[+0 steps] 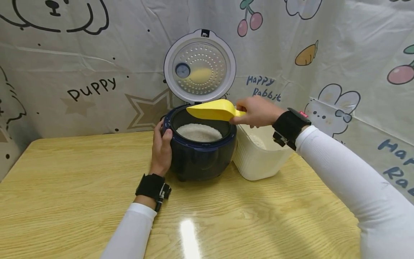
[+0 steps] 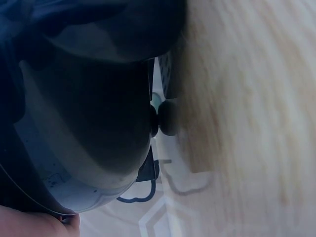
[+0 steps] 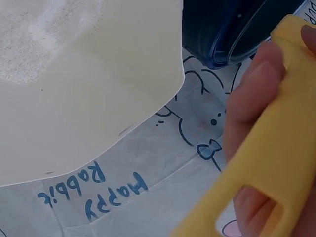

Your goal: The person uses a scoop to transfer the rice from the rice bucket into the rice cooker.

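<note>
A dark blue rice cooker stands with its lid up, and white rice lies in its pot. My left hand rests against the cooker's left side, fingers and thumb along the outer wall just below the rim. In the left wrist view the cooker's glossy body fills the left half. My right hand grips a yellow scoop by its handle and holds it over the pot's opening, blade pointing left. The scoop's inside is hidden from view. In the right wrist view, fingers wrap the handle.
A cream ribbed bin with rice inside stands close against the cooker's right side, under my right hand. Behind the wooden table hangs a printed cloth. The raised lid stands in front of the cloth.
</note>
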The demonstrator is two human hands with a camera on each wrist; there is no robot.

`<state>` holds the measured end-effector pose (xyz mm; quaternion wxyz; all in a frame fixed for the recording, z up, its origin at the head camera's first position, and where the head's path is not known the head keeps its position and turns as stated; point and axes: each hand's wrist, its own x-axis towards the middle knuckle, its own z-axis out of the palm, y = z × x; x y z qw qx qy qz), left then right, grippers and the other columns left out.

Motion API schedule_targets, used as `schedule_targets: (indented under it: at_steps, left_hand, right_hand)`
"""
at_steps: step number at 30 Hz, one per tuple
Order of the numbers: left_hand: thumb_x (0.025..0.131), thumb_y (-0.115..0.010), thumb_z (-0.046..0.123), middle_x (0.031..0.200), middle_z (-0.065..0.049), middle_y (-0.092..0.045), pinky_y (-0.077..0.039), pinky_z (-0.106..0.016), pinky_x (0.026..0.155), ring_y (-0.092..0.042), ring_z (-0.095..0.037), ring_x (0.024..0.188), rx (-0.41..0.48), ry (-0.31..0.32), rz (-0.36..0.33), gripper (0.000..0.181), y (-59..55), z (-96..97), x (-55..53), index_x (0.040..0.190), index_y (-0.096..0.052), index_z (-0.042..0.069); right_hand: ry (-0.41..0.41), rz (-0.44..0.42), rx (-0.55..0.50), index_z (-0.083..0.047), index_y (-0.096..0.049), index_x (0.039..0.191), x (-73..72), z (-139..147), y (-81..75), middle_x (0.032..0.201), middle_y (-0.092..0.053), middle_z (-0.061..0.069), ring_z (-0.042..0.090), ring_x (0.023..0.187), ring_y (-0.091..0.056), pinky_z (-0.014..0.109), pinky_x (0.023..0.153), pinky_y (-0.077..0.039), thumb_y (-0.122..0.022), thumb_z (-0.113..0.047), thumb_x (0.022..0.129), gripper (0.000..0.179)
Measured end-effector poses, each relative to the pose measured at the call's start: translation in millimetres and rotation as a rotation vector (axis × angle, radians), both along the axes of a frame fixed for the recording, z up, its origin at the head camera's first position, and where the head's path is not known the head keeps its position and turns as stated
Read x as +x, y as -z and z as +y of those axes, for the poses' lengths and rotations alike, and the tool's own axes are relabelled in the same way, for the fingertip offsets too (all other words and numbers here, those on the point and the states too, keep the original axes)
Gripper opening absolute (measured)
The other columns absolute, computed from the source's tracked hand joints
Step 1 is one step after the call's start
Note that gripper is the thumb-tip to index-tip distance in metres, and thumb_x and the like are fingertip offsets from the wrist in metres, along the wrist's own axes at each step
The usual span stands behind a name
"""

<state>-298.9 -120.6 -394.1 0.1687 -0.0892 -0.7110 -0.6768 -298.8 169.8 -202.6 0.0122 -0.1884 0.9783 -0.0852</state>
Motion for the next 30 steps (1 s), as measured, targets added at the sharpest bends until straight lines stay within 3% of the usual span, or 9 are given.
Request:
schedule_targets:
  at_steps: [8, 17, 23, 30]
  left_hand:
    - [0.096, -0.042, 0.055, 0.164, -0.013, -0.034, -0.024, -0.054, 0.128, -0.037, -0.030, 0.148, -0.003, -0.007, 0.011, 0.076, -0.6, -1.3, 1.3, 0.161, -0.028, 0.018]
    - [0.096, -0.041, 0.056, 0.165, -0.013, -0.034, -0.024, -0.056, 0.128, -0.037, -0.031, 0.148, -0.018, -0.015, 0.010, 0.076, -0.8, -3.4, 1.3, 0.161, -0.028, 0.020]
    - [0.096, -0.041, 0.056, 0.165, -0.011, -0.035, -0.024, -0.055, 0.128, -0.037, -0.030, 0.149, -0.024, -0.006, 0.012, 0.075, -1.1, -1.9, 1.5, 0.161, -0.029, 0.020]
    - [0.096, -0.041, 0.055, 0.164, -0.012, -0.035, -0.025, -0.054, 0.127, -0.037, -0.030, 0.149, -0.024, -0.006, 0.025, 0.075, -1.7, -1.2, 1.7, 0.160, -0.029, 0.019]
  right_hand:
    - [-0.080, 0.084, -0.034, -0.014, -0.064, 0.109, 15.1, 16, 4.5, 0.085, -0.062, 0.005, 0.020, 0.075, -0.057, 0.033, 0.070, -0.044, -0.059, -0.036, 0.101, 0.025]
    - [-0.041, 0.122, -0.063, -0.011, -0.057, 0.110, 50.3, 38, 18.1, 0.080, -0.055, 0.006, 0.019, 0.068, -0.053, 0.032, 0.066, -0.043, -0.058, -0.037, 0.104, 0.026]
    - [-0.071, 0.165, -0.038, -0.011, -0.054, 0.104, 80.2, 52, 37.7, 0.077, -0.050, 0.003, 0.015, 0.065, -0.049, 0.029, 0.062, -0.041, -0.060, -0.035, 0.104, 0.025]
    - [-0.090, 0.295, -0.016, -0.013, -0.052, 0.100, 107.9, 65, 71.1, 0.077, -0.047, -0.001, 0.010, 0.064, -0.045, 0.024, 0.061, -0.039, -0.067, -0.030, 0.100, 0.022]
